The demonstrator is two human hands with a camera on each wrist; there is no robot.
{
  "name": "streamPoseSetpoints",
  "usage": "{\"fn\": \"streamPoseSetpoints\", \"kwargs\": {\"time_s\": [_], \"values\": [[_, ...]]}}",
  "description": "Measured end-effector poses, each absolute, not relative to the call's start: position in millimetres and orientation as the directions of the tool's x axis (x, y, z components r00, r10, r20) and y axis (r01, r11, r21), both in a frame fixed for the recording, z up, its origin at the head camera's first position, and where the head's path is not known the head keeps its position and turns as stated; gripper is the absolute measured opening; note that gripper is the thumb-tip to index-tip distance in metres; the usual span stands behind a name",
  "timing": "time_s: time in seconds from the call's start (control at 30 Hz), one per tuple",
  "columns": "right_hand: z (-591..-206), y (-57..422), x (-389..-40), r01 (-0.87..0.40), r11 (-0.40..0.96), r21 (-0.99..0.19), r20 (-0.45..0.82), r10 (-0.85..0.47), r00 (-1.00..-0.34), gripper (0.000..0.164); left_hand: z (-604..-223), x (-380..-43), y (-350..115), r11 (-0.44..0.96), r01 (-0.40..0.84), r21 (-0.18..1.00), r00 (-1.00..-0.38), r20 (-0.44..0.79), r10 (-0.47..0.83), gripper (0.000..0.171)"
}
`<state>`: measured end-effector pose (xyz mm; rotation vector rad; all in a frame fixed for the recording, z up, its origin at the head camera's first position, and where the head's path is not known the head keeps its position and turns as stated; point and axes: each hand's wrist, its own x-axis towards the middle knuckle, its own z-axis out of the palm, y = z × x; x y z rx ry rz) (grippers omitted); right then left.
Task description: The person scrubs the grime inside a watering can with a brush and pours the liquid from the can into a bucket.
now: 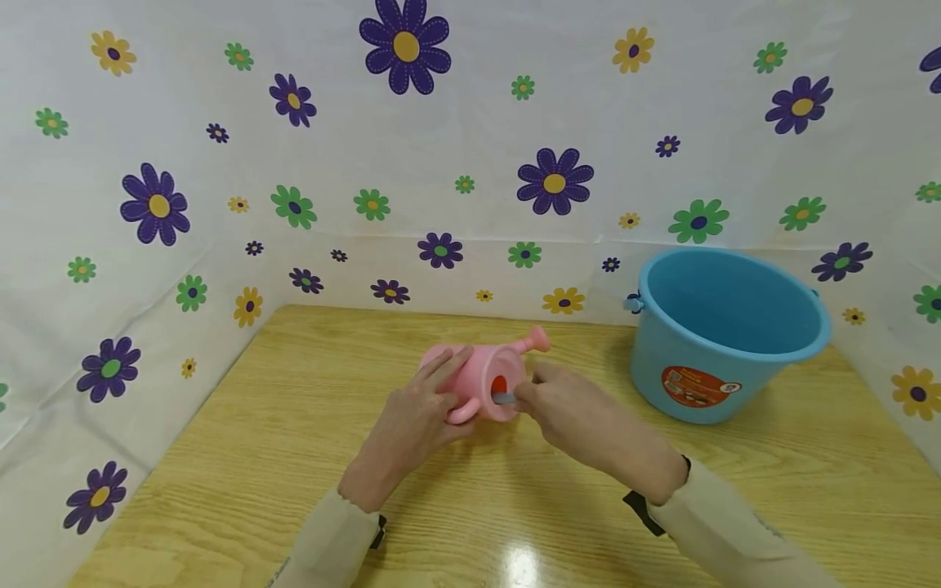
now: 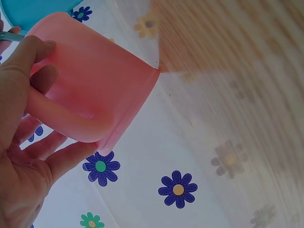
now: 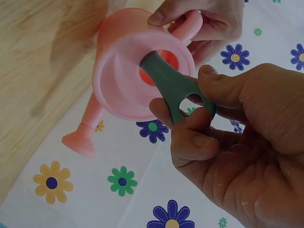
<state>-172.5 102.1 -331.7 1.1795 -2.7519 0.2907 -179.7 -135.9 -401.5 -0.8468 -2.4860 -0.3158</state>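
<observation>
A pink toy watering can (image 1: pixel 470 376) lies tipped on its side, its round opening facing right and its spout toward the back right. My left hand (image 1: pixel 410 418) grips it by the body and loop handle, thumb on the wall in the left wrist view. My right hand (image 1: pixel 581 416) pinches a grey-green toy tool handle (image 3: pixel 167 84) with a hole in its end, between thumb and fingers. The handle's far end passes through the can's opening, so the rest of the tool is hidden. Something red (image 3: pixel 171 59) shows inside the can.
At the right of the wooden table (image 1: pixel 243 490) stands a large blue bucket (image 1: pixel 662 351) with an orange label. A white cloth (image 1: pixel 478 131) printed with flowers hangs behind the table and along its sides.
</observation>
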Motion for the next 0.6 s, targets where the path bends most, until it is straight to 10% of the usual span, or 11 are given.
{"fn": "streamPoseSetpoints", "kwargs": {"time_s": [0.6], "values": [[-351.1,89.8,-184.5,-0.763,0.627,-0.159,0.256,-0.72,-0.645,0.011,-401.0,-179.1,-135.3,0.78,0.623,0.053,-0.687,0.514,0.514,0.036]]}}
